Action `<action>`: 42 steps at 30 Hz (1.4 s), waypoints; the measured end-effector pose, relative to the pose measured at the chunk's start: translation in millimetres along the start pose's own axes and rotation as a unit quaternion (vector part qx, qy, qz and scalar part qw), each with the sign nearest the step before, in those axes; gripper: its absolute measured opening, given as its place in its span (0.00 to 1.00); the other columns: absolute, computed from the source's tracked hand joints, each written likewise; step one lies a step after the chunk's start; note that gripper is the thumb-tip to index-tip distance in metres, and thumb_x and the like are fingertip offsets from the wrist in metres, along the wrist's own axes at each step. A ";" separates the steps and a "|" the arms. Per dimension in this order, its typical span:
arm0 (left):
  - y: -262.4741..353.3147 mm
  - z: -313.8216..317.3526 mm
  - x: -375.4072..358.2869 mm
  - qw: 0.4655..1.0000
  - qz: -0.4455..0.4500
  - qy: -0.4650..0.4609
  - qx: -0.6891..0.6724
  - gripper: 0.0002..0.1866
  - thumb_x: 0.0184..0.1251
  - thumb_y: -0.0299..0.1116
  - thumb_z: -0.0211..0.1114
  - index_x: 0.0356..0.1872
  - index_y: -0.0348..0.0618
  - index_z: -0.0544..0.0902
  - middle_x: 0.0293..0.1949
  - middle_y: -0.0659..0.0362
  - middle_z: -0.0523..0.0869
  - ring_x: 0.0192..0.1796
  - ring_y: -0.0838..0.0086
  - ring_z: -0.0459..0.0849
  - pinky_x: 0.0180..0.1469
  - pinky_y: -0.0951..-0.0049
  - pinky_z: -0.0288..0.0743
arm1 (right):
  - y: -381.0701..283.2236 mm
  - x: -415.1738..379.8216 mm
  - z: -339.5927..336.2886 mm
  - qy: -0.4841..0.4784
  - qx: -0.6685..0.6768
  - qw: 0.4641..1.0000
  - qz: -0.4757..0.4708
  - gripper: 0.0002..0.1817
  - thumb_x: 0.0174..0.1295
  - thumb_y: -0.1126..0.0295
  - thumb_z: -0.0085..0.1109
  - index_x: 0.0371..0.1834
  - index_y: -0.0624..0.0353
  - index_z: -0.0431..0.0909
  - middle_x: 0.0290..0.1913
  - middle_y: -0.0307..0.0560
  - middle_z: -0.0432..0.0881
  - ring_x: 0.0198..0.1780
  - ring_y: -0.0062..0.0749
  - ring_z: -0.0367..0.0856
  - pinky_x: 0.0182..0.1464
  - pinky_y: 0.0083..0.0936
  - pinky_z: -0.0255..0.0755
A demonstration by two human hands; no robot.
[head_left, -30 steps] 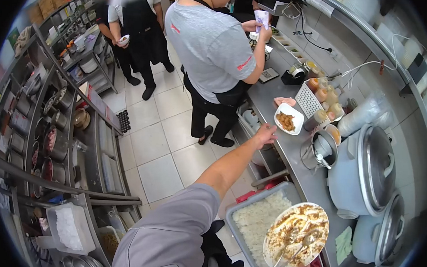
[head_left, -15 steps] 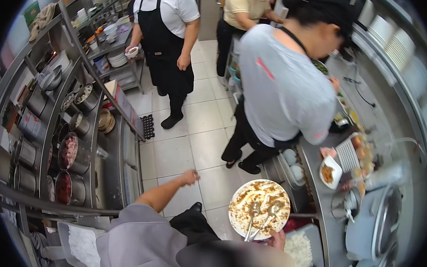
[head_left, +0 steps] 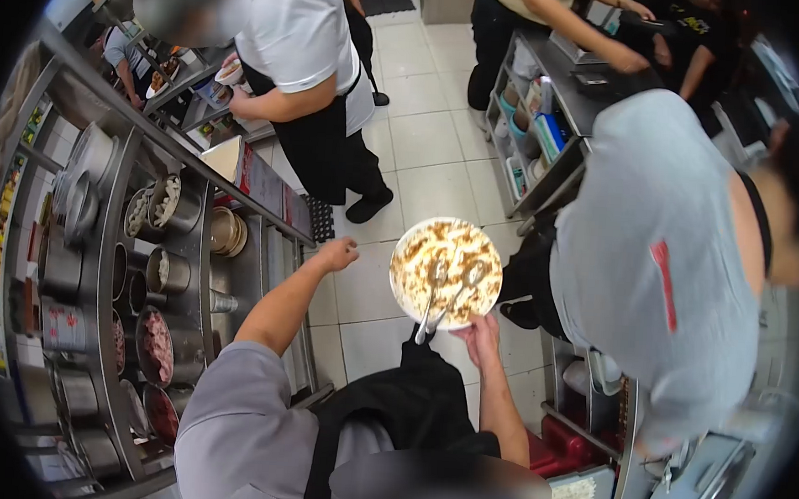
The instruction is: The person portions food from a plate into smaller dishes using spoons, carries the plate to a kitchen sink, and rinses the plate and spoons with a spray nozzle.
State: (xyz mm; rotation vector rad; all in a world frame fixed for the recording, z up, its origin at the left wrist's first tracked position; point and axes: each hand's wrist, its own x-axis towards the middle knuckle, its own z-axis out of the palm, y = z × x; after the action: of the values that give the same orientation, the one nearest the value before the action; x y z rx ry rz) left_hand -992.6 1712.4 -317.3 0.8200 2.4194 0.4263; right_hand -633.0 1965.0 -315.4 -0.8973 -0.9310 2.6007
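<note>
My right hand (head_left: 483, 340) is closed on the lower right rim of a round white plate (head_left: 397, 286), holding it out level in front of me. Brown and white food or sauce is smeared across the plate. Two metal utensils that look like spoons (head_left: 436, 284) rest in it, handles pointing toward me over the near rim. To the left, my left hand (head_left: 337, 253) hangs over the tiled floor, fingers loosely bent and apart. Nothing shows in it, and it does not touch the plate.
At left, a metal rack (head_left: 121, 232) holds several steel pots, one with pinkish meat (head_left: 157, 346). A person in a white shirt (head_left: 290, 23) stands ahead left. A person in a grey shirt (head_left: 655, 256) is close on my right. A shelved counter (head_left: 553, 135) stands beyond.
The plate has moved forward and left with my right hand, and my view has turned right. The grey-shirted person now appears closer and farther right. The white-shirted person has turned toward the left shelves.
</note>
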 end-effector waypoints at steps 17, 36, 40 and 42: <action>-158.7 23.4 -108.5 0.944 -0.012 0.061 -0.324 0.17 0.64 0.46 0.65 0.38 0.40 0.87 0.39 0.45 0.87 0.44 0.57 0.87 0.43 0.52 0.81 | -237.3 490.4 221.0 -0.046 -0.022 0.997 -0.063 0.21 0.66 0.72 0.50 0.63 0.63 0.67 0.51 0.56 0.83 0.45 0.45 0.88 0.45 0.42 0.86; -168.3 -244.5 421.6 0.898 -0.283 -0.326 0.079 0.18 0.57 0.46 0.71 0.45 0.49 0.90 0.46 0.49 0.89 0.51 0.55 0.87 0.52 0.55 0.79 | -388.4 1084.9 463.7 -0.033 -0.020 0.997 -0.060 0.21 0.63 0.72 0.48 0.60 0.66 0.65 0.51 0.61 0.82 0.48 0.53 0.87 0.50 0.44 0.85; -202.3 -307.5 554.5 0.915 -0.278 -0.288 0.054 0.19 0.56 0.46 0.72 0.46 0.49 0.89 0.47 0.49 0.89 0.51 0.55 0.87 0.53 0.55 0.79 | -441.2 1216.8 532.0 -0.027 -0.056 0.996 -0.070 0.23 0.64 0.71 0.47 0.62 0.65 0.63 0.51 0.61 0.81 0.46 0.53 0.87 0.49 0.44 0.85; -198.9 -313.7 580.7 0.913 -0.288 -0.286 0.032 0.19 0.56 0.46 0.72 0.46 0.48 0.89 0.47 0.49 0.89 0.52 0.55 0.87 0.54 0.55 0.79 | -446.0 1258.4 543.3 -0.030 -0.076 0.993 -0.090 0.21 0.64 0.71 0.47 0.58 0.70 0.63 0.52 0.64 0.80 0.46 0.55 0.87 0.49 0.45 0.86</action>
State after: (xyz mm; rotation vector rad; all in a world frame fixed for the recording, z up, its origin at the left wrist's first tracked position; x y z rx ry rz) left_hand -1654.9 1891.3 -383.8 0.1735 1.9845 -0.1181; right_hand -1949.9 2550.5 -291.3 -0.7360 -1.1816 2.4427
